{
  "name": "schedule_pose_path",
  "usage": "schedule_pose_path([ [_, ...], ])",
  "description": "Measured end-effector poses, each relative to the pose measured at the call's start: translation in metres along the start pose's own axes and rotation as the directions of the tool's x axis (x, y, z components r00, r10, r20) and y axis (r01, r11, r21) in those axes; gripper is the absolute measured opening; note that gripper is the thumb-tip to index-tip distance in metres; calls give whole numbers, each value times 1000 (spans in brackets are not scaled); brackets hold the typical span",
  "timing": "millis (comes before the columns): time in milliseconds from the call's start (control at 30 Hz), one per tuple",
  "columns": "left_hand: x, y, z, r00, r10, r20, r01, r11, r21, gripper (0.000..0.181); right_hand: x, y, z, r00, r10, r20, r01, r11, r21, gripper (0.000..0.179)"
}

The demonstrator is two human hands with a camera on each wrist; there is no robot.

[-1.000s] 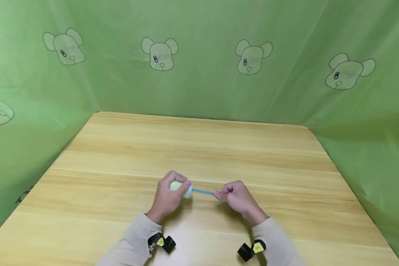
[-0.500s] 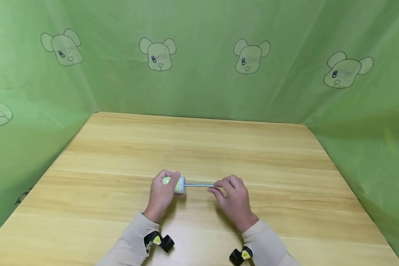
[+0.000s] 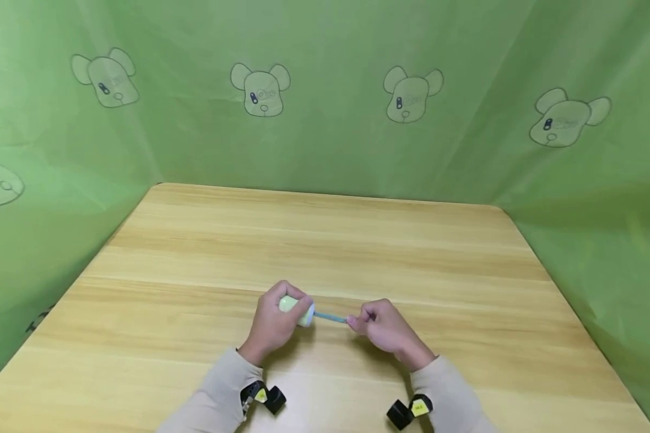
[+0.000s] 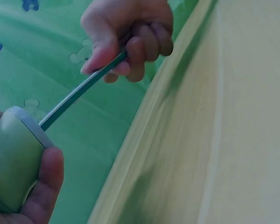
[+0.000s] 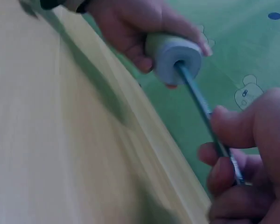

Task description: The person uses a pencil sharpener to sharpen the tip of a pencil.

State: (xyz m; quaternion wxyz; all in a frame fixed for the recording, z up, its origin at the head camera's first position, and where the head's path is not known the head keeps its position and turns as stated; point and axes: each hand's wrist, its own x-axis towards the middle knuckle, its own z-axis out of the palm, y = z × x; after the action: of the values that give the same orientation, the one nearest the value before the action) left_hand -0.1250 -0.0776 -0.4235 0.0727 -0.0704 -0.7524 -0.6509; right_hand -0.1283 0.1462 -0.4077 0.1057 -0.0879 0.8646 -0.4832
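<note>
Right hand (image 3: 387, 328) pinches a slim teal pencil (image 4: 80, 93) between thumb and curled fingers; the pencil runs into the end hole of what looks like a rounded pale green sharpener (image 4: 16, 154), gripped by the left hand (image 3: 273, 325); both are held above the wooden tabletop (image 3: 325, 246); the step seems to be turning pencil against sharpener; a next twist would call for firm grips and straight alignment; the inserted tip is hidden, and the left wrist view crops the sharpener.
</note>
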Motion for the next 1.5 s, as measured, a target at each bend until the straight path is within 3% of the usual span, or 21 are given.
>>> schedule_pose_path([
  [100, -1, 0, 6, 1000, -21, -24, 21, 1000, 3, 14, 0, 6, 1, 979, -136, -151, 104, 974, -203, 23],
  [167, -1, 0, 7, 997, -68, -46, 68, 998, -3, 18, 0, 11, 5, 917, -294, -268, 181, 908, -378, 16],
  [333, 1, 0, 5, 985, -161, -59, 150, 977, -153, 24, 2, 16, 10, 665, -645, -376, 382, 727, -571, 30],
  [533, 5, 2, 0, 969, -246, -2, 231, 915, -332, 24, 11, 16, 12, 283, -876, -391, 588, 481, -651, 34],
  [600, 5, 2, -1, 966, -257, 18, 249, 911, -329, 24, 12, 15, 13, 214, -899, -383, 608, 429, -668, 36],
  [633, 5, 2, -2, 967, -255, 22, 249, 914, -321, 24, 12, 15, 13, 214, -900, -380, 611, 427, -667, 35],
  [667, 5, 2, -3, 968, -251, 25, 247, 919, -307, 23, 11, 15, 14, 241, -892, -383, 609, 446, -656, 33],
  [700, 5, 2, -3, 971, -239, 25, 235, 926, -294, 23, 9, 15, 14, 292, -873, -390, 605, 484, -632, 30],
  [733, 5, 2, -3, 975, -223, 22, 220, 936, -276, 22, 7, 14, 14, 368, -840, -400, 596, 543, -592, 27],
  [800, 4, 3, -4, 984, -180, 10, 178, 961, -213, 21, 3, 12, 14, 559, -721, -410, 543, 692, -476, 24],
  [900, 2, 4, -4, 996, -87, -21, 85, 991, -100, 16, -1, 4, 10, 841, -412, -349, 352, 909, -225, 22],
  [933, 2, 4, -3, 998, -50, -28, 48, 997, -63, 13, -2, 2, 7, 909, -294, -295, 263, 955, -140, 21],
  [967, 2, 3, -3, 999, -13, -31, 12, 1000, -28, 11, -2, 0, 4, 957, -179, -229, 169, 983, -66, 22],
  [1000, 2, 3, -1, 999, 28, -31, -28, 1000, -1, 10, -2, -2, 1, 984, -79, -157, 79, 997, -9, 26],
  [1067, 1, 1, 2, 995, 97, -23, -97, 995, 28, 10, -2, -3, -5, 998, 64, -28, -63, 997, 46, 34],
  [1133, 0, 0, 5, 990, 140, -22, -139, 989, 45, 11, -2, -2, -8, 991, 125, 36, -126, 991, 38, 40],
  [1200, -1, -1, 8, 988, 152, -32, -150, 987, 50, 11, -2, 0, -8, 995, 100, 12, -99, 994, -46, 40],
  [1300, -3, 0, 9, 993, 100, -58, -98, 994, 47, 9, -2, 4, -2, 990, -58, -130, 25, 971, -237, 29],
  [1400, -3, 1, 7, 998, 13, -69, -13, 1000, 7, 9, -2, 7, 6, 916, -291, -275, 172, 906, -386, 17],
  [1467, -2, 1, 6, 996, -55, -68, 51, 997, -66, 14, -2, 8, 10, 825, -460, -327, 297, 847, -442, 22],
  [1500, -1, 1, 5, 994, -88, -66, 81, 991, -111, 17, -1, 9, 11, 760, -552, -344, 371, 802, -468, 25],
])
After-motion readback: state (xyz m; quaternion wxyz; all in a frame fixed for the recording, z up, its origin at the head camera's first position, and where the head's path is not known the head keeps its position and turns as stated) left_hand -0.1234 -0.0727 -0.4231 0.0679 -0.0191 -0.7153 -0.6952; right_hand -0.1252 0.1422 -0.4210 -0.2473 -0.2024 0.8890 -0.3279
